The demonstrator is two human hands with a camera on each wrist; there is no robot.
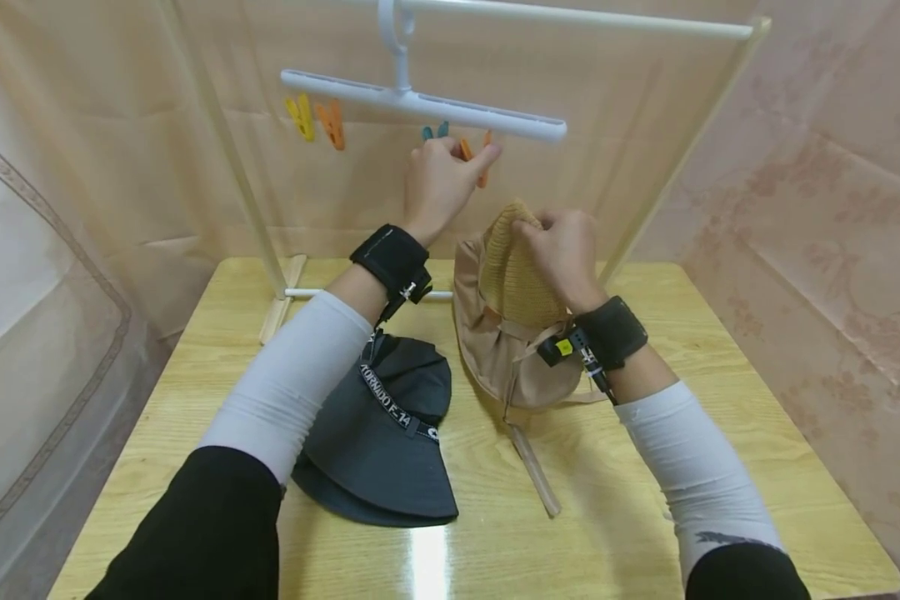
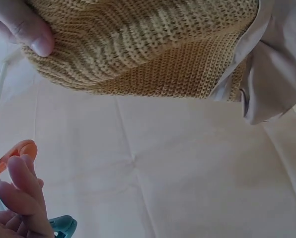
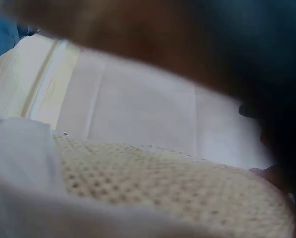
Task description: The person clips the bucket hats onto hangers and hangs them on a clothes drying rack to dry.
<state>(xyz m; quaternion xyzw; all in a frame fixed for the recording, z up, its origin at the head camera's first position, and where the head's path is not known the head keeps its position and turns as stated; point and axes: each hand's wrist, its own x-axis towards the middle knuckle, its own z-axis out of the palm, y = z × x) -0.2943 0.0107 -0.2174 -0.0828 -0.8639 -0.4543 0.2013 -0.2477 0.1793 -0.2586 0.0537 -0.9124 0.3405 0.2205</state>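
Observation:
My left hand [image 1: 442, 179] is up under the white hanger [image 1: 487, 115], thumb and fingers pinching an orange clothespin [image 1: 483, 172] near its right end. Just behind those fingers is a teal clothespin [image 1: 437, 131]. Lower and to the right, my right hand [image 1: 566, 254] grips the tan knitted crown of a beige sun hat [image 1: 517, 275]. The crown points up, and the fabric brim hangs down with a strap trailing onto the table. In the left wrist view the knitted crown [image 2: 153, 44] fills the top, above the orange clothespin [image 2: 24, 148]. The right wrist view is mostly blurred.
A dark bucket hat [image 1: 390, 417] with a lettered band lies on the wooden table [image 1: 555, 558], beneath my left forearm. Yellow [image 1: 300, 117] and orange clothespins hang at the hanger's left end. The hanger hangs from a white rack bar [image 1: 607, 20] whose posts stand at both sides.

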